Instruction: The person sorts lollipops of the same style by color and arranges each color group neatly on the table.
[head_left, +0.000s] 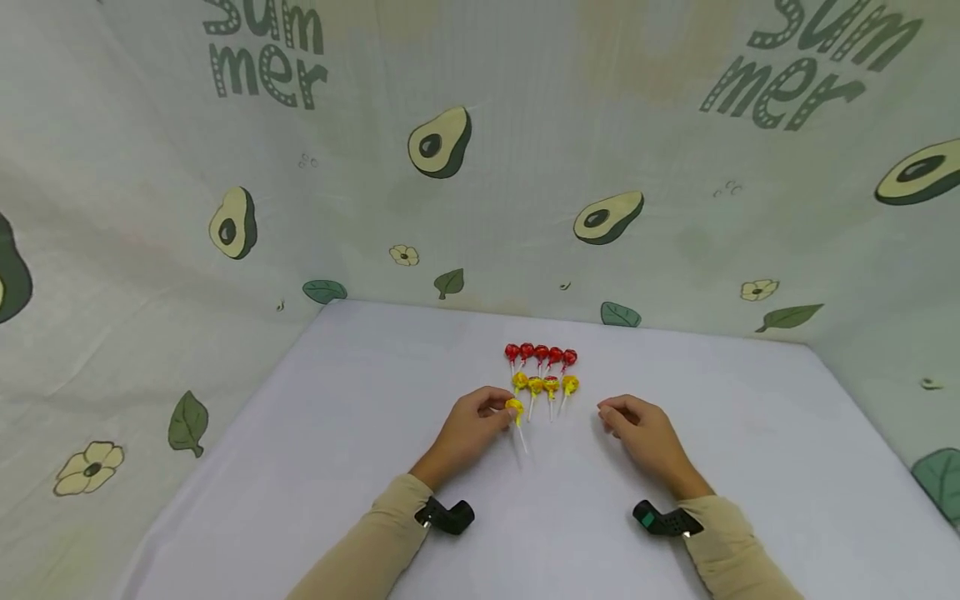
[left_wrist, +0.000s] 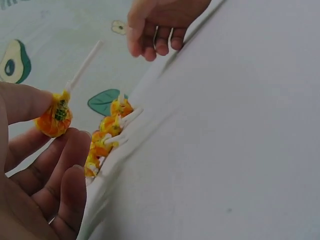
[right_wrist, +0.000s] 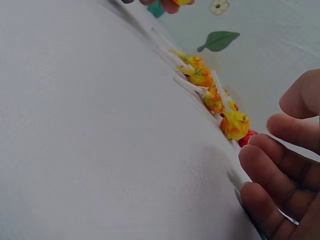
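Observation:
My left hand (head_left: pixel 471 429) pinches a yellow-wrapped lollipop (left_wrist: pixel 54 117) by its head between thumb and fingers, its white stick pointing away from the palm. Just beyond lies a row of several yellow lollipops (head_left: pixel 551 385), sticks toward me. Behind them runs a row of several red lollipops (head_left: pixel 542 353). To the right of the rows, my right hand (head_left: pixel 643 435) hovers at or just over the table with loosely bent fingers and nothing in them. In the right wrist view its fingertips (right_wrist: pixel 255 192) are apart from the yellow lollipops.
A white-covered table (head_left: pixel 337 400) spreads under both hands. Behind it hangs a pale cloth (head_left: pixel 517 242) printed with avocados, leaves and flowers, meeting the table's back edge. Black wrist cameras (head_left: pixel 450 517) are strapped over beige sleeves.

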